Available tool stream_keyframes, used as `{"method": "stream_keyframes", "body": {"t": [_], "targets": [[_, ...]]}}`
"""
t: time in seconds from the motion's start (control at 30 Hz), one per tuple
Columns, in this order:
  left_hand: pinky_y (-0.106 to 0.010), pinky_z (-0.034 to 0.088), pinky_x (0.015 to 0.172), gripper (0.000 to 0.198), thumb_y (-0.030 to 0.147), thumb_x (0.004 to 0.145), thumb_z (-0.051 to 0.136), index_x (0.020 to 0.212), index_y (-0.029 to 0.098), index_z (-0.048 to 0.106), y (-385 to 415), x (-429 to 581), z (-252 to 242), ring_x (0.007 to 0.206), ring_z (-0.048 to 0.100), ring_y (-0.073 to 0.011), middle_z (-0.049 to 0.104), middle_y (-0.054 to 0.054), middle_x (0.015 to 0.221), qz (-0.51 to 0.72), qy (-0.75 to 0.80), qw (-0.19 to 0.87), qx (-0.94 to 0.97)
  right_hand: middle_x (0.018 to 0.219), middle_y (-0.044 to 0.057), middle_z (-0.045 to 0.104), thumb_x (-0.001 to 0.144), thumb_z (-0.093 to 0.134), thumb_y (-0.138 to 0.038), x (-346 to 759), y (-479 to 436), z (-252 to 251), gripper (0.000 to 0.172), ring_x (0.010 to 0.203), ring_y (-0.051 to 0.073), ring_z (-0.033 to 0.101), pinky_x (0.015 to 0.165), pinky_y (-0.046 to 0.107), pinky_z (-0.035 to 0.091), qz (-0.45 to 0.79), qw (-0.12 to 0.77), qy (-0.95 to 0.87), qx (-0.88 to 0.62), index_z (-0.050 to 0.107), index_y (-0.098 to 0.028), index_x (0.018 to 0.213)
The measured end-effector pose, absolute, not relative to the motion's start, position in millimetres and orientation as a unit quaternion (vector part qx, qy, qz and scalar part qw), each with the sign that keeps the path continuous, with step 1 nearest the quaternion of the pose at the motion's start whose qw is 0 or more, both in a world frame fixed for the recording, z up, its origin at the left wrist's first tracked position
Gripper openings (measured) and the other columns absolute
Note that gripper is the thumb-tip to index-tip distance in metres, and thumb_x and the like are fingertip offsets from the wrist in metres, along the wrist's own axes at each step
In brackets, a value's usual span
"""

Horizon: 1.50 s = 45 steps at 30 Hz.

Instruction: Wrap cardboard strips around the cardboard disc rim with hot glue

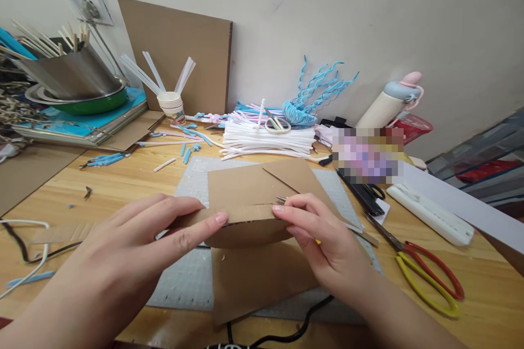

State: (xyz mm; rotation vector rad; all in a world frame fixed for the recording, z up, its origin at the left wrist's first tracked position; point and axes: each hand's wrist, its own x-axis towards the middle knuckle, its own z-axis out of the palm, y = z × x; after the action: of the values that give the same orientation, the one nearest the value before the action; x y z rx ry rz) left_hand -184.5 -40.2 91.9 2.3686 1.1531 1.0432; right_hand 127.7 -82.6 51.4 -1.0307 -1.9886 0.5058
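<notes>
A bent piece of brown cardboard (249,232) spans the space between my two hands, its cut edge facing me. My left hand (135,240) grips its left end, the thumb along the upper edge and the other fingers partly hidden behind. At the right end, my right hand (323,240) pinches the same piece between thumb and fingers. A thin metal tip (281,198) and a bit of yellow show beside the right fingers; the rest of that tool is hidden. Beneath lies a larger cardboard sheet (262,278) on a grey cutting mat (180,278).
Scissors with red and yellow handles (429,278) lie at right, near a white power strip (429,212). Behind are white pipe cleaners (266,139), paper cups with glue sticks (171,103) and a bottle (385,101). A metal pot (73,73) stands left; a black cable (303,327) crosses the front.
</notes>
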Motion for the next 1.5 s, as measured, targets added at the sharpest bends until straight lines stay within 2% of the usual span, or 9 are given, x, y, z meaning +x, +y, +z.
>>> {"method": "stream_keyframes", "body": {"t": [0.07, 0.13, 0.27, 0.43, 0.63, 0.77, 1.03, 1.3, 1.5], "targets": [[-0.018, 0.049, 0.087, 0.052, 0.017, 0.091, 0.05, 0.131, 0.048, 0.065, -40, -184, 91, 0.095, 0.07, -0.0159, 0.075, 0.004, 0.114, 0.304, 0.343, 0.043, 0.888, 0.119, 0.005, 0.055, 0.098, 0.04, 0.0, 128, -84, 52, 0.06, 0.108, 0.016, 0.06, 0.086, 0.03, 0.056, 0.201, 0.408, -0.791, -0.409, 0.051, -0.039, 0.143], [-0.019, 0.048, 0.089, 0.058, 0.014, 0.094, 0.045, 0.139, 0.048, 0.056, -40, -184, 89, 0.098, 0.069, -0.0157, 0.073, 0.004, 0.119, 0.273, 0.319, -0.009, 0.908, 0.12, 0.005, 0.054, 0.098, 0.039, 0.001, 128, -84, 52, 0.062, 0.11, 0.016, 0.059, 0.088, 0.029, 0.055, 0.2, 0.409, -0.792, -0.408, 0.05, -0.038, 0.144], [-0.022, 0.05, 0.089, 0.061, 0.01, 0.094, 0.043, 0.144, 0.045, 0.052, -40, -185, 84, 0.104, 0.068, -0.0172, 0.07, 0.002, 0.123, 0.255, 0.311, -0.002, 0.916, 0.12, 0.004, 0.055, 0.097, 0.039, 0.002, 128, -82, 52, 0.064, 0.11, 0.015, 0.059, 0.087, 0.027, 0.056, 0.201, 0.414, -0.794, -0.398, 0.047, -0.039, 0.147], [-0.019, 0.052, 0.087, 0.068, 0.0, 0.095, 0.039, 0.148, 0.042, 0.047, -41, -182, 84, 0.104, 0.066, -0.0122, 0.067, 0.0, 0.122, 0.25, 0.296, -0.012, 0.922, 0.12, 0.004, 0.054, 0.098, 0.039, 0.002, 128, -82, 51, 0.065, 0.111, 0.014, 0.058, 0.087, 0.026, 0.055, 0.208, 0.417, -0.793, -0.393, 0.045, -0.038, 0.148], [-0.017, 0.053, 0.086, 0.067, -0.003, 0.096, 0.036, 0.145, 0.041, 0.051, -44, -174, 81, 0.103, 0.067, -0.0103, 0.066, -0.001, 0.12, 0.275, 0.308, 0.0, 0.911, 0.119, 0.003, 0.054, 0.097, 0.039, 0.003, 127, -82, 54, 0.065, 0.109, 0.013, 0.058, 0.088, 0.024, 0.054, 0.203, 0.423, -0.791, -0.393, 0.046, -0.039, 0.147], [-0.016, 0.055, 0.086, 0.066, -0.002, 0.095, 0.037, 0.144, 0.04, 0.052, -44, -171, 77, 0.103, 0.068, -0.0102, 0.066, -0.001, 0.119, 0.278, 0.309, 0.022, 0.909, 0.12, 0.003, 0.056, 0.097, 0.04, 0.003, 129, -82, 53, 0.064, 0.114, 0.014, 0.057, 0.091, 0.025, 0.054, 0.198, 0.426, -0.79, -0.393, 0.046, -0.037, 0.146], [-0.021, 0.054, 0.095, 0.064, -0.003, 0.096, 0.037, 0.143, 0.037, 0.052, -44, -168, 64, 0.116, 0.064, -0.012, 0.063, -0.001, 0.133, 0.307, 0.314, 0.104, 0.892, 0.122, 0.002, 0.058, 0.096, 0.043, 0.003, 132, -80, 49, 0.064, 0.116, 0.014, 0.057, 0.096, 0.026, 0.053, 0.203, 0.439, -0.788, -0.381, 0.047, -0.036, 0.146], [-0.025, 0.053, 0.093, 0.05, 0.001, 0.095, 0.05, 0.136, 0.027, 0.059, -42, -166, 68, 0.108, 0.064, -0.0129, 0.067, -0.003, 0.133, 0.346, 0.276, 0.078, 0.893, 0.123, 0.003, 0.059, 0.097, 0.044, 0.001, 133, -81, 49, 0.064, 0.118, 0.016, 0.059, 0.096, 0.028, 0.055, 0.204, 0.431, -0.791, -0.383, 0.046, -0.038, 0.147], [-0.025, 0.054, 0.091, 0.054, -0.005, 0.092, 0.046, 0.134, 0.026, 0.06, -34, -168, 73, 0.109, 0.063, -0.0125, 0.069, -0.003, 0.124, 0.327, 0.256, 0.061, 0.908, 0.127, 0.003, 0.064, 0.1, 0.05, -0.011, 132, -84, 49, 0.056, 0.113, 0.018, 0.063, 0.099, 0.033, 0.056, 0.195, 0.399, -0.774, -0.452, 0.04, -0.038, 0.149]]}}
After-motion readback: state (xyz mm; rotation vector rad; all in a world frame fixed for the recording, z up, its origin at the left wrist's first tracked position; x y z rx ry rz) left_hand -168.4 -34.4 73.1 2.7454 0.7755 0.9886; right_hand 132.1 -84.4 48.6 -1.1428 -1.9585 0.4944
